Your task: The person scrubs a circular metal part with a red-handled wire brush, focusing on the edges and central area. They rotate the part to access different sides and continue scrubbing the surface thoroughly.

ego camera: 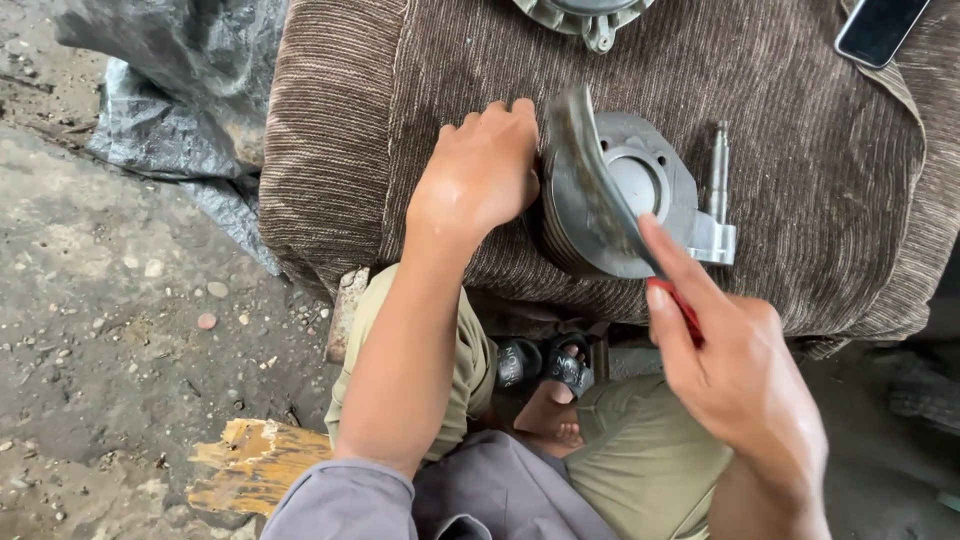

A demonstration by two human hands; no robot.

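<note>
Gripping with the fingers curled shut, the left hand [480,175] steadied the grey metal cylinder [625,195] from its nine o'clock side, palm pressed to the ribbed wall. That cylinder lay on its side near the middle of the worktop [330,150], a block covered in brown ribbed cloth, with its round bore facing up toward the camera.

At five o'clock from the cylinder, the right hand [735,375] had closed its grip on a red-handled tool [678,308]; the forefinger lay stretched along the tool's flat, curved metal blade [590,180], which arched over the cylinder's upper rim. The blade's far end was blurred, so I could not tell whether it touched the rim.

A short metal shaft [719,170] stood up from the cylinder's flange at three o'clock. At twelve o'clock, cut by the frame's edge, lay a round metal casting [590,18]; at two o'clock, a dark phone [880,28] rested on the cloth. Below the worktop showed olive trousers, a bare foot and black sandals [545,365].
</note>
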